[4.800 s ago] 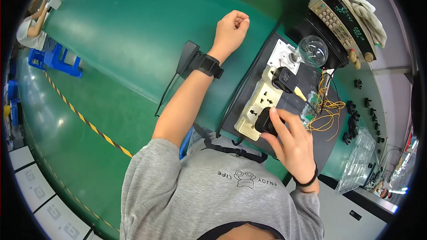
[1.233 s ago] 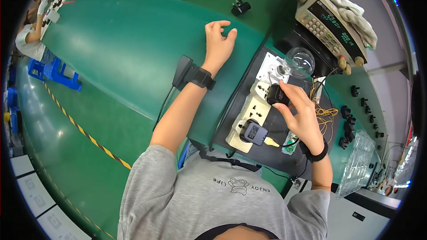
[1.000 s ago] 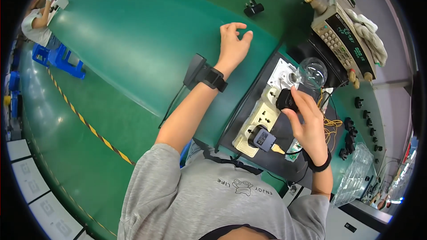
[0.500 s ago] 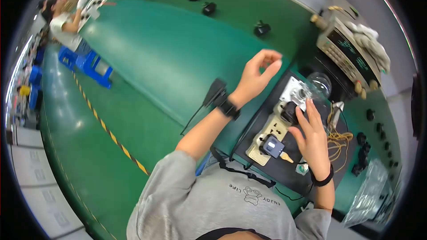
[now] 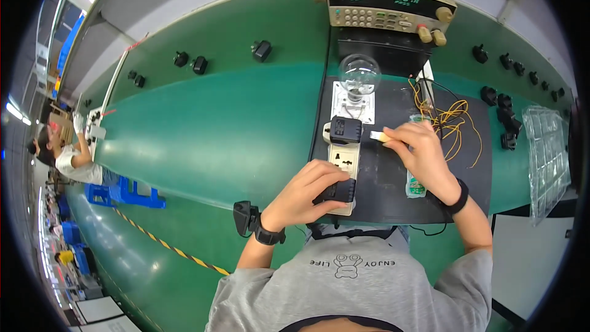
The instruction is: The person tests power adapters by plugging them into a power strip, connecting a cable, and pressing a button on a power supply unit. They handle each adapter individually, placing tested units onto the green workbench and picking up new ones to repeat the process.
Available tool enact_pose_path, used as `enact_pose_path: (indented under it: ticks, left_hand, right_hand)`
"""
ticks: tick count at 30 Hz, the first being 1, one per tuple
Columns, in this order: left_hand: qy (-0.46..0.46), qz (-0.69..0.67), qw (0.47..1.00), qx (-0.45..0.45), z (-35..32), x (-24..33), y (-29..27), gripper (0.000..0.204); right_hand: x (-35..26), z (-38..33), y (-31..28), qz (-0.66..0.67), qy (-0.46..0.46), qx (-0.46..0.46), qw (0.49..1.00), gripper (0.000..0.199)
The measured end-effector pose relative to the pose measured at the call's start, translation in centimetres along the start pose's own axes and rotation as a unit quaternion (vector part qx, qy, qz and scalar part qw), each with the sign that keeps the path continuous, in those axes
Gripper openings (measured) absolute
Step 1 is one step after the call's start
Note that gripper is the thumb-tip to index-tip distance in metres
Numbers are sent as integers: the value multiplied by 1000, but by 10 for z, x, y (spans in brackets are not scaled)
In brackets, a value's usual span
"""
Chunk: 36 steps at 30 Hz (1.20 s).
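A cream power strip (image 5: 344,158) lies on a black mat (image 5: 393,178) on the green bench. My left hand (image 5: 310,189) grips a black adapter (image 5: 337,192) sitting at the strip's near end. A second black adapter (image 5: 345,130) is plugged in at the far end. My right hand (image 5: 421,150) pinches a small white and yellow connector (image 5: 380,137) just right of that far adapter. A clear light bulb (image 5: 359,74) stands in a white holder beyond the strip.
A beige bench meter (image 5: 387,9) with a lit display stands at the back, cloth gloves on top. Yellow wires (image 5: 452,117) tangle right of the bulb. Black adapters (image 5: 501,114) lie scattered along the bench. A clear plastic tray (image 5: 547,154) sits far right. Another person (image 5: 64,154) works far left.
My left hand came back from the open green bench onto the black adapter at the strip's near end. My right hand moved off the far adapter and now pinches the small connector.
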<state>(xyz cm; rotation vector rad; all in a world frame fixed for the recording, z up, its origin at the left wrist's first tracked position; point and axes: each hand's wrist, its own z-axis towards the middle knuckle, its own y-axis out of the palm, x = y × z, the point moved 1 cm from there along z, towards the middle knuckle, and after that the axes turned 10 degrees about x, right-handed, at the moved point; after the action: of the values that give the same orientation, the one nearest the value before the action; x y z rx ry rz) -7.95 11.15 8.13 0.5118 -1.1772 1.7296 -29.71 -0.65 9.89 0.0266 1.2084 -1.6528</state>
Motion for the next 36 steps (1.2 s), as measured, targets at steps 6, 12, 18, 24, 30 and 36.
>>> enact_pose_path:
  ticks: [6, 12, 18, 24, 30, 36]
  left_hand:
    - [14, 11, 1000, 22, -7, 3, 2, 49]
    - [16, 17, 1000, -6, 1, 0, -2, 50]
    - [17, -1, 1000, -10, 12, 6, -9, 51]
    - [-40, -60, 952, 298, 12, -31, -47, 46]
    - [-174, 91, 892, 406, 95, -198, -49, 38]
    - [-201, 267, 824, 458, 148, -232, -55, 49]
  right_hand:
    - [2, 3, 18, 36, -23, 3, 999, 19]
    - [1, 12, 21, 37, -42, -11, 998, 20]
    - [5, 28, -1, -30, -63, -40, 997, 28]
    - [122, 89, -75, -302, 132, 47, 943, 17]
    - [296, 130, -25, -94, 130, -19, 987, 68]
    - [305, 139, -21, -89, 97, -31, 991, 66]
